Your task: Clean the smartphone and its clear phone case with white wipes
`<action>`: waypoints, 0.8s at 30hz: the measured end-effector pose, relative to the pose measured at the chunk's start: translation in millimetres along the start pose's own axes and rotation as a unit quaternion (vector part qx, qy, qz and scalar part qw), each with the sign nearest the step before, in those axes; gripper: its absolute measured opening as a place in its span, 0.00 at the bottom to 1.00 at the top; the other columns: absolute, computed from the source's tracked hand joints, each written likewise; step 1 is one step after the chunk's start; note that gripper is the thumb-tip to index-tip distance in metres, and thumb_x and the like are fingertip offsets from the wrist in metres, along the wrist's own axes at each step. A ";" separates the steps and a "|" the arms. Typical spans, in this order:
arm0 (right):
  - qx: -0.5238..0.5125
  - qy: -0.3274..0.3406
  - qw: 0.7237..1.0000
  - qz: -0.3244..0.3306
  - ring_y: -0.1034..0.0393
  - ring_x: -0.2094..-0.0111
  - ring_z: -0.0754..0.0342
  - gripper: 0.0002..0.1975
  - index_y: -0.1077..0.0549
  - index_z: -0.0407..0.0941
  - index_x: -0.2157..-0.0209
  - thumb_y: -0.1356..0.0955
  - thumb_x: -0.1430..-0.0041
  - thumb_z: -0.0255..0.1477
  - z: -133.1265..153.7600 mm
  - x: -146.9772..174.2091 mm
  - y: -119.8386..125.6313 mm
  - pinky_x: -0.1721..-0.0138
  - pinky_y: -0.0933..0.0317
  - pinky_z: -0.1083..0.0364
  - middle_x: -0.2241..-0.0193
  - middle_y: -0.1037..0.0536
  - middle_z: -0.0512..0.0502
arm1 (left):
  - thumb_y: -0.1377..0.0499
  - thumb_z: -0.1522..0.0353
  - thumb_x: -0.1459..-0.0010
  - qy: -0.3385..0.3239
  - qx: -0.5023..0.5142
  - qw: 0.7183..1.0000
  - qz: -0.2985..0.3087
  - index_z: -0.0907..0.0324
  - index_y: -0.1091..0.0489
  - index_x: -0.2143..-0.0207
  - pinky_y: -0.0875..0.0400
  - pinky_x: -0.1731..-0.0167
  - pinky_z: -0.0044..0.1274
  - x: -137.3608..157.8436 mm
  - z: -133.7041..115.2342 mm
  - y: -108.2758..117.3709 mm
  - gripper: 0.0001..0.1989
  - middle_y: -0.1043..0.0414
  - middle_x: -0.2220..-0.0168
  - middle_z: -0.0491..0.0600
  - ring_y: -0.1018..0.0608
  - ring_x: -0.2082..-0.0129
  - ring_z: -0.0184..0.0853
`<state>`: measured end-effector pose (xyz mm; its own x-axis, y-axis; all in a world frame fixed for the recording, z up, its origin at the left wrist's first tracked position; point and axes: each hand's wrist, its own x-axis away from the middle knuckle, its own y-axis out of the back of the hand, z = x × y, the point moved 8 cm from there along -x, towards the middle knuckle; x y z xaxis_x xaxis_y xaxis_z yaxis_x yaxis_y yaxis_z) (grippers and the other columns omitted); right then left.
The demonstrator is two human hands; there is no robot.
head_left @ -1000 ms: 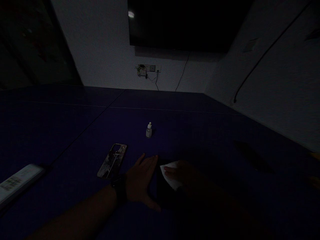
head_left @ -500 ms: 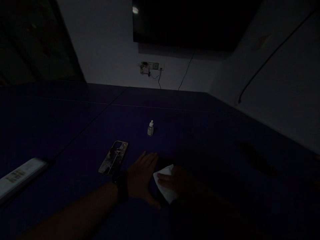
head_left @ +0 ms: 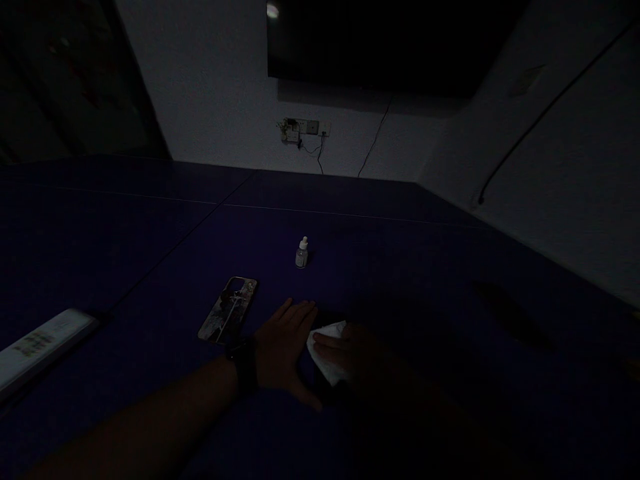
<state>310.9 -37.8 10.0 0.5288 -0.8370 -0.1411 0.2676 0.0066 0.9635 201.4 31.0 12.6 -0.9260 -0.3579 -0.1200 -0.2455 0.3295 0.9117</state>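
Observation:
My left hand [head_left: 283,350], with a dark watch [head_left: 243,363] on its wrist, lies with fingers stretched out and thumb spread. It rests along the left side of a dark flat object [head_left: 327,320], which is too dim to name. My right hand [head_left: 357,353] presses a folded white wipe [head_left: 325,363] down over that object, its fingers on top of the wipe. Deep shadow hides most of the right hand and forearm. Beyond the hands, a small dropper bottle [head_left: 301,257] with a white cap stands upright. Left of my left hand lies a patterned phone case [head_left: 229,310].
The blue-purple tabletop [head_left: 250,240] has dark seams. A white power strip [head_left: 43,350] lies at the left edge, and a dark flat item [head_left: 513,317] at the right. Behind are wall sockets [head_left: 305,130] with cables and a large screen [head_left: 390,47].
The right hand and the wipe have shifted slightly away from me across the dark object. My left hand stays in nearly the same place; the view has tilted a little.

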 end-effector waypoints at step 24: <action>-0.007 -0.009 0.999 -0.039 0.36 0.45 0.40 0.18 0.24 0.46 0.55 0.27 0.44 0.40 -8.2 25.6 22.9 0.48 0.38 0.41 0.46 0.28 0.35 | 0.41 0.31 0.64 0.002 -0.017 1.000 0.000 0.68 0.56 0.30 0.60 0.32 0.50 -1.1 0.0 -2.3 0.71 0.52 0.30 0.70 0.45 0.31 0.60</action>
<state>337.2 -54.6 26.5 0.4917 -0.8449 -0.2107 0.3182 -0.0510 0.9467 203.0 30.6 10.6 -0.9249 -0.3612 -0.1191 -0.2358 0.2990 0.9246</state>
